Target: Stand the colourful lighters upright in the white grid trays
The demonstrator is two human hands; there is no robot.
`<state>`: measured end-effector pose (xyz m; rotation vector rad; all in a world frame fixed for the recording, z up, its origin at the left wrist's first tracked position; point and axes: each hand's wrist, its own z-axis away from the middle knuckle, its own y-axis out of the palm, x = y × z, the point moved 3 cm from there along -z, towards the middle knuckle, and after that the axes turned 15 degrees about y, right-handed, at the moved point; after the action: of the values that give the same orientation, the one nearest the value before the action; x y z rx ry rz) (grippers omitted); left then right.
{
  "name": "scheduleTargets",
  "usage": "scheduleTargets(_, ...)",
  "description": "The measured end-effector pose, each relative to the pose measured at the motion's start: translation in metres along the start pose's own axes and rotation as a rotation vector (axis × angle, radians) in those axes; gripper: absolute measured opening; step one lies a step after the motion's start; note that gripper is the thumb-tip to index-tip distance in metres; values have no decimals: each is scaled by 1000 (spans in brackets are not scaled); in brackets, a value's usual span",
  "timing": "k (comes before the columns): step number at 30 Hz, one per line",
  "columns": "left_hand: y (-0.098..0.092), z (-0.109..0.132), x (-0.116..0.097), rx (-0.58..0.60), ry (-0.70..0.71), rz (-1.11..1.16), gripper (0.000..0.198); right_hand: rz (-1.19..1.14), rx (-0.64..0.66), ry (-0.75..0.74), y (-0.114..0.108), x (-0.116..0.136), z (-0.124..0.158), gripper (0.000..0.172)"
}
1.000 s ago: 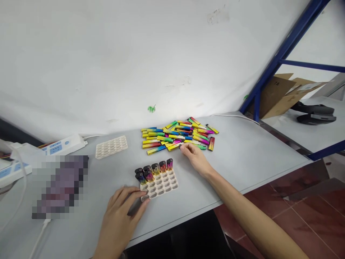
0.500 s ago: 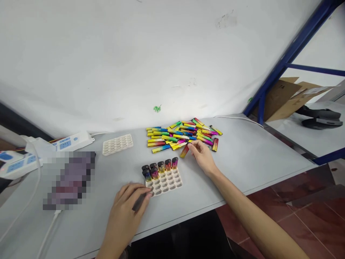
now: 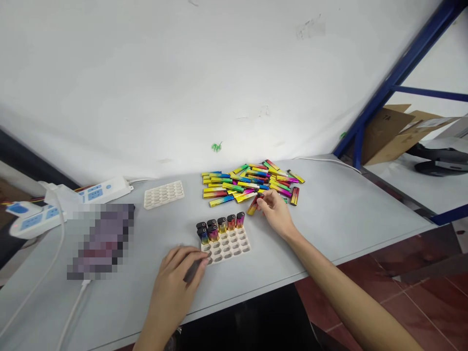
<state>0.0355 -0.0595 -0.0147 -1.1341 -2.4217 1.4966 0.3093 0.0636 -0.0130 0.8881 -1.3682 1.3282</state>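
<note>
My right hand point(image 3: 275, 210) pinches a red-and-yellow lighter point(image 3: 253, 206) at the near edge of a pile of shiny multicoloured lighters point(image 3: 248, 184). Its black top points away from me. Closer in lies a cream tray point(image 3: 234, 244) with rows of oval slots. Several lighters point(image 3: 221, 225) stand upright in its far rows, black tops up, and the nearer slots are bare. At the tray's near left corner, my left hand point(image 3: 179, 273) holds the edge between thumb and fingers.
A second cream slotted tray point(image 3: 164, 194) lies at the back left. White power strips point(image 3: 98, 191), cables and a pixelated object point(image 3: 104, 241) take up the left side. The wall point(image 3: 219, 87) rises behind the table. A blue frame point(image 3: 387, 87) and cardboard box point(image 3: 391, 131) stand right.
My right fingers have shifted slightly on the red-and-yellow lighter, and more of its dark top shows. My left hand stays at the tray corner. The whole view has moved a little.
</note>
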Motion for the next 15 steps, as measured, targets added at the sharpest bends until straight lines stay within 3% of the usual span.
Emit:
scheduleTargets(7, 1, 0, -3, 8, -10, -11, 11, 155, -40, -116, 1, 1, 2, 30)
scheduleTargets(10, 1, -1, -5, 15, -13, -27, 11, 113, -19, -120, -4, 6, 2, 30)
scheduleTargets(15, 1, -3, -5, 34, -13, -27, 11, 57, -22, -273, -17, 45, 30, 27)
